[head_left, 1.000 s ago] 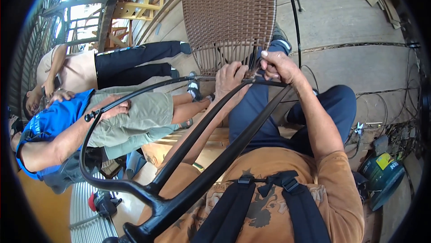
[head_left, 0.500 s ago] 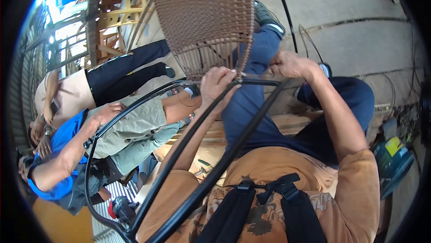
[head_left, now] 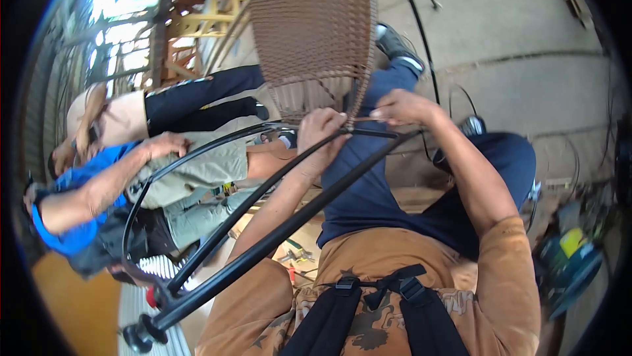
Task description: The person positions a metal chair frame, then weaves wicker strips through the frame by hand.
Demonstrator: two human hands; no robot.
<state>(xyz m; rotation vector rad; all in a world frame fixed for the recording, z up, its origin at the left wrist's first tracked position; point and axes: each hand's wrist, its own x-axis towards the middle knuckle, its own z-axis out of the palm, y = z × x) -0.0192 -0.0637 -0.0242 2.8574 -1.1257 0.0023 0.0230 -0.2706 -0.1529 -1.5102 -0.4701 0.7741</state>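
A brown woven wicker panel [head_left: 316, 24] stretches away from me, bound to a black tubular metal frame [head_left: 283, 228] that crosses in front of my body. My left hand [head_left: 319, 135] is closed round the panel's near corner, with its fingers at the joint of the tubes. Just to the right, my right hand [head_left: 400, 107] pinches a thin brown weaving strand [head_left: 364, 118], pulled fairly taut from that corner. Loose upright strands [head_left: 316, 95] show between the dense weave and the near bar. My left fingertips are partly hidden by the frame tube.
Two people sit at the left, one in a blue shirt [head_left: 72, 214], one in dark trousers [head_left: 204, 96]. Pliers [head_left: 299, 248] and other tools lie below the frame. A dark green round machine [head_left: 571, 257] stands at the right. Cables [head_left: 464, 96] run over the concrete floor [head_left: 500, 20].
My right hand has moved left, closer to the corner, and the strand shows shorter between my hands. The black frame has tilted, its near end now showing at lower left. My left hand stays at the corner.
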